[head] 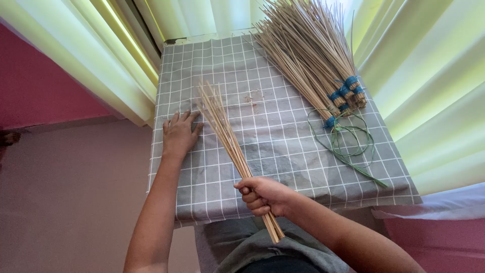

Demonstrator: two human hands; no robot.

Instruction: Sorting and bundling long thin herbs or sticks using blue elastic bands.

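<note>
Head view: right hand (262, 194) is fisted around a stick bundle (227, 136) slanting over the counter (283, 131), left hand (178, 134) spread flat on the cloth beside its tips; loosely held sticks could splay or slide out.

Pale straw, grey check and blue binding

The loose bundle of thin pale tan sticks (230, 141) lies over a grey tablecloth with a white grid pattern (275, 136). The tied bunches of the same tan sticks (308, 55) carry bright blue wrappings (346, 91) near their ends, and a coil of thin green cord (348, 139) lies beside them. Yellow-green sheer curtains (429, 65) hang behind, against a plain pink wall (45, 91).
</note>
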